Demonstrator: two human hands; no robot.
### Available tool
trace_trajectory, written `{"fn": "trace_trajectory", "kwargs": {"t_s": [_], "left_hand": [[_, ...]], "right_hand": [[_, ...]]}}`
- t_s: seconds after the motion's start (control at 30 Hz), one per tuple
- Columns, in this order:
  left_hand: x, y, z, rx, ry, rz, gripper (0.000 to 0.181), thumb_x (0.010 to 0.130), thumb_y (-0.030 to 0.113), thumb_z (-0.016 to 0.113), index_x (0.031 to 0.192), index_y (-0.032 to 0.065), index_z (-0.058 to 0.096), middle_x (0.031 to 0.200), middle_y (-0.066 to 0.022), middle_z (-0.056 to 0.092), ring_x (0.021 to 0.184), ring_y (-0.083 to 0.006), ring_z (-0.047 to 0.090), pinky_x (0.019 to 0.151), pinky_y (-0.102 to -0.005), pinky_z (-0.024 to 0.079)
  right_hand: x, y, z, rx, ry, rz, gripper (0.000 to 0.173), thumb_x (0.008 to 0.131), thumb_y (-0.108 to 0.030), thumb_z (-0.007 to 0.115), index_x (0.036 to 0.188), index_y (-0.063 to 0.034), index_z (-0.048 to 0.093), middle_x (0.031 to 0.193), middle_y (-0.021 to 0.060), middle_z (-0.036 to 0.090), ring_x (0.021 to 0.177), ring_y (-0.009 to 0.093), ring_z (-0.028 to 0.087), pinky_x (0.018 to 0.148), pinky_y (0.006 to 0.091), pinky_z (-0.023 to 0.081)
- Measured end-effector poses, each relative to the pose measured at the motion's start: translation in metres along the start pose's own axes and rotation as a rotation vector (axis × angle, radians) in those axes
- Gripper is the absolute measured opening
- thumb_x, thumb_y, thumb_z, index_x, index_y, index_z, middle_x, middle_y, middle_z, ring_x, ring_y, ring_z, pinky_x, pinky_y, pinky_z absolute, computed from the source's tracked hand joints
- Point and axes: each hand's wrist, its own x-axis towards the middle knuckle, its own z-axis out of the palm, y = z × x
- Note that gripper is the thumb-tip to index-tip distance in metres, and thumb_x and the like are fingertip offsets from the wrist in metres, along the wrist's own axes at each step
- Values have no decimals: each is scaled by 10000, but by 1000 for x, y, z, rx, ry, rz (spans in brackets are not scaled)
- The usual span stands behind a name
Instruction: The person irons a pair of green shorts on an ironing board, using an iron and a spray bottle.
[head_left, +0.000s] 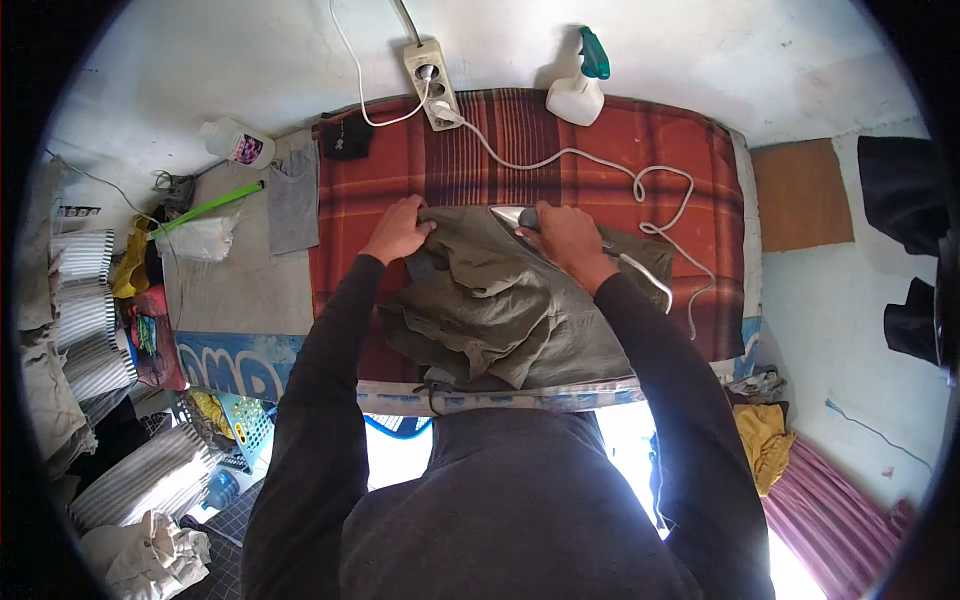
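An olive-green garment (495, 322) lies crumpled over a red plaid cloth on the table before me. My right hand (566, 240) is wrapped around the handle of a clothes iron (507, 215). The iron's pointed metal tip rests on the garment's far edge and faces left; my hand hides most of its body. My left hand (400, 229) pinches the garment's far left corner between thumb and fingers. From the iron's rear, a white cord (645, 277) bends down to the right.
A power strip (432, 86) with plugs and a spray bottle (576, 97) stand at the back wall. The cord loops over the plaid cloth (600, 180). To the left are a grey folded cloth (293, 199), a green stick (210, 208) and a white bottle (238, 142).
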Motion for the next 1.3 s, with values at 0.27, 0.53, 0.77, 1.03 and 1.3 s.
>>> {"fn": "trace_trajectory", "kwargs": {"t_s": [0.27,0.53,0.77,1.03,1.3], "left_hand": [[-8,-7,4,-192,45,47,484,999,334,774,1365,51,633,1242,-227,622,1261,-470,570,1142,-556,443],[-5,-24,39,-11,324,-2,519,1040,382,715,1407,20,657,1366,-247,628,1314,-490,565,1123,-610,469],[4,-8,37,-19,267,-70,491,1066,398,668,1406,44,670,1381,-214,625,1345,-484,537,1104,-655,467],[12,44,4,157,157,121,336,1068,376,695,1254,98,731,1228,-142,710,1230,-425,594,1031,-658,463],[64,15,14,42,91,182,242,1041,359,734,1101,126,759,1065,-127,761,1159,-408,654,940,-658,481]], "right_hand": [[34,-17,-3,14,18,-126,471,990,-524,764,1075,-61,736,945,199,780,944,434,772,839,552,608],[44,-22,5,-10,-29,-274,510,985,-553,753,1053,-48,733,922,210,765,935,437,768,844,550,608],[-20,22,2,-3,-6,-33,509,1010,-542,733,1069,-36,724,941,235,777,921,460,766,829,576,598],[-133,-3,51,78,-13,401,529,1037,-534,704,1102,-11,656,921,287,773,900,485,780,782,573,623],[-152,-4,44,125,103,621,533,1057,-523,691,1122,3,643,888,317,758,879,523,765,773,602,610]]}}
